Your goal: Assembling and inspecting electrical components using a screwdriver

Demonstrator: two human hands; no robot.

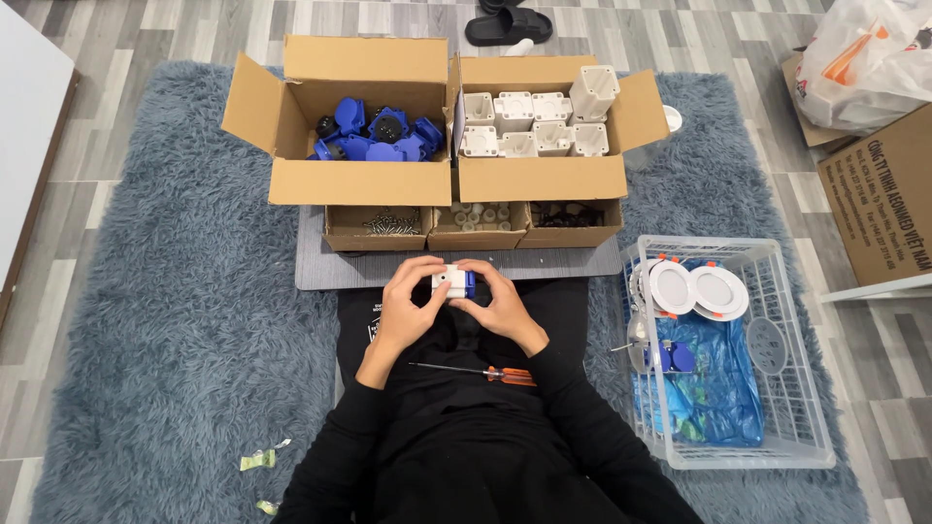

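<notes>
I see a home floor used for piecework: grey wood-look floor (146, 29), shaggy blue-grey rug (175, 320), black slipper (508, 24), cardboard boxes (349, 180) of parts.

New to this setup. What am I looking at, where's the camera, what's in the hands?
There is no machine here: a person sits on a grey rug and works with bare hands. The single picture comes from a camera on that person's head, looking down, so the arms enter from the bottom edge.

The left hand and right hand together hold a small white and blue part. A screwdriver with an orange handle lies across the lap.

In front stand two open cartons: the left box holds blue parts, the right box holds white housings. Below them are three small trays; the left one seems to hold screws, the others are too small to tell. To the right a white basket holds round white lamps and a blue bag.
</notes>
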